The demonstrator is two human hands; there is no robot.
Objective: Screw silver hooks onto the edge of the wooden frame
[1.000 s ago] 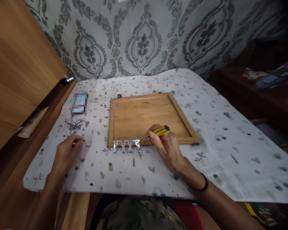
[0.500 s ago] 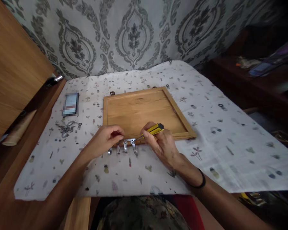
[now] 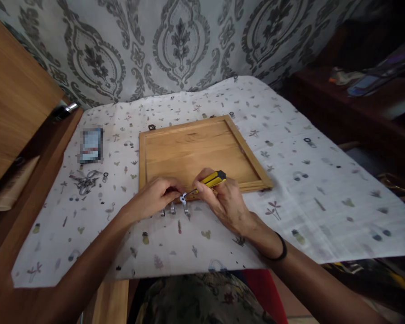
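Note:
My right hand [image 3: 227, 204] is closed round a screwdriver [image 3: 212, 180] with a yellow and black handle. Its shaft slants down to the left, and the tip meets a silver metal hook rack [image 3: 185, 203] at its right end. The rack lies along the near edge of a framed wooden board [image 3: 195, 153], its hooks hanging towards me. My left hand [image 3: 155, 195] is closed, thumb and finger pinched together at the rack beside the screwdriver tip. It hides the rack's left part; whether a screw is between the fingers cannot be seen.
A blurred-out, phone-like rectangle [image 3: 91, 145] and a pile of small metal pieces [image 3: 87, 181] lie on the patterned tablecloth [image 3: 256, 229] at the left. A wooden panel [image 3: 16, 90] rises at far left. Dark furniture [image 3: 354, 103] stands at the right.
My left fingertips have moved right along the rack, up to the screwdriver tip, covering more of the rack. The whole view has shifted slightly. The screwdriver stays in my right hand.

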